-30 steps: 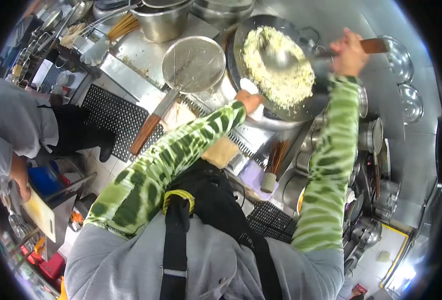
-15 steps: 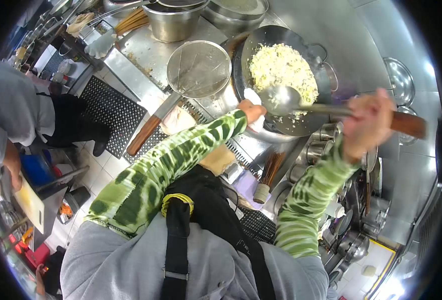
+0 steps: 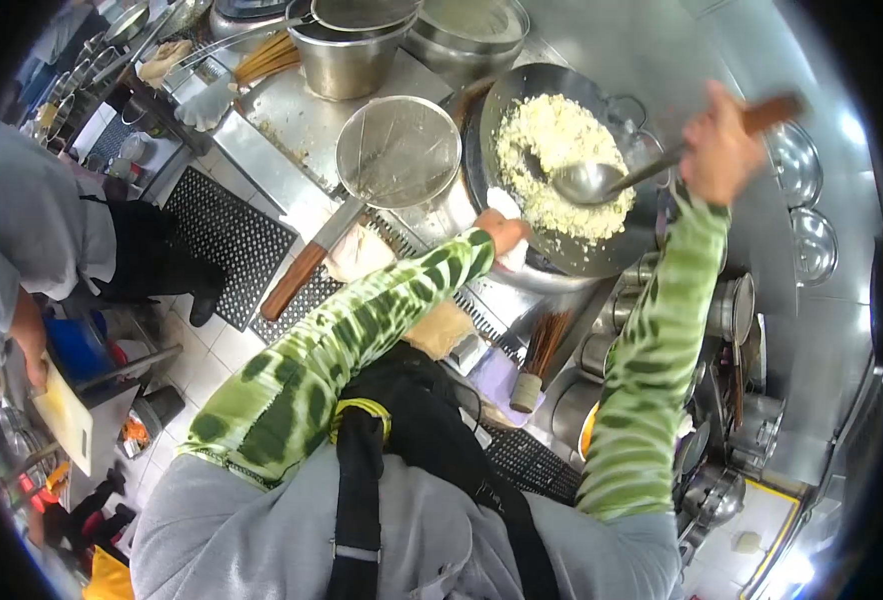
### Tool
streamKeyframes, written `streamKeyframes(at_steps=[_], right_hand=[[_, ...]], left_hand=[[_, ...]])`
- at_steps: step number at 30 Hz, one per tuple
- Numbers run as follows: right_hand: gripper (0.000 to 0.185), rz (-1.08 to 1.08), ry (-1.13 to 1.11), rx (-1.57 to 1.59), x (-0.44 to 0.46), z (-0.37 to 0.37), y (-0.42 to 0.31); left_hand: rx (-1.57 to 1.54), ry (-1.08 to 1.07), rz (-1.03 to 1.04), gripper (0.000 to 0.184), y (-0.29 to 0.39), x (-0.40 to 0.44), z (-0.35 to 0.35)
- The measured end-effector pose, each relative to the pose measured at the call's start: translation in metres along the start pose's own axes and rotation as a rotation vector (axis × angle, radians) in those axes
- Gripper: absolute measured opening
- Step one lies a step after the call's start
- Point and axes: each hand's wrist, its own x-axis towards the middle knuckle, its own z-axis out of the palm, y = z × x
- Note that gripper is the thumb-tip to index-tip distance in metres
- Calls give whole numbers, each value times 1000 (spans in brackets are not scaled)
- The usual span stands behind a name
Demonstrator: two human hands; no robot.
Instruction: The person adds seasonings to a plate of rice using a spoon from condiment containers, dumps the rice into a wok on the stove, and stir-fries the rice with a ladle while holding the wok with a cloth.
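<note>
A dark wok [image 3: 622, 255] holds a heap of yellowish fried rice [image 3: 552, 125] flecked with green. At the wok's near left rim, my left hand [image 3: 504, 232] is closed around a folded white cloth [image 3: 505, 204]. My right hand [image 3: 724, 152], raised beyond the wok's right side, grips the wooden handle of a metal ladle [image 3: 586, 183]. The ladle's bowl rests in or just over the right part of the rice, its handle slanting up. A large round strainer [image 3: 399, 150] with a wooden handle lies left of the wok.
Metal pots [image 3: 347, 60] stand behind the strainer. A bamboo brush [image 3: 540, 350] sits near my front, and steel bowls [image 3: 812, 245] lie at the right. On the left, a person [image 3: 37, 220] holds a cutting board [image 3: 65, 415]. Black mats [image 3: 227, 235] cover part of the floor.
My right hand has moved up and away from me, tilting the ladle's handle upward. The ladle's bowl has shifted right through the rice. My left hand stays at the rim with the cloth.
</note>
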Motion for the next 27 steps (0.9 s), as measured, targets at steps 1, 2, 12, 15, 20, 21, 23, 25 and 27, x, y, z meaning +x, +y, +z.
streamKeyframes(at_steps=[1, 2, 12, 15, 20, 21, 23, 25, 27], right_hand=[[15, -123, -45, 138, -1, -2, 6], [15, -226, -79, 264, -11, -11, 19], [14, -216, 138, -435, 39, -100, 61], [13, -36, 104, 54, 21, -86, 90], [28, -92, 125, 205, -61, -28, 10], [28, -23, 96, 195, -63, -27, 21], [24, -73, 12, -67, -36, -39, 58], [22, -477, -76, -555, 13, -52, 52], [24, -689, -46, -489, 18, -41, 29]], left_hand=[[36, 42, 14, 42, 6, -7, -2], [26, -61, -3, 43, 9, -19, -8], [-138, -188, -133, 21, 0, 3, -5], [-423, -195, -225, 20, 23, -22, -5], [-434, -222, -213, 17, 12, -11, -5], [-455, -246, -190, 17, 13, -12, -6], [-483, -218, -231, 16, 14, -14, -3], [-436, -167, -258, 16, 12, -16, -1], [-401, -145, -223, 15, 5, 0, 0]])
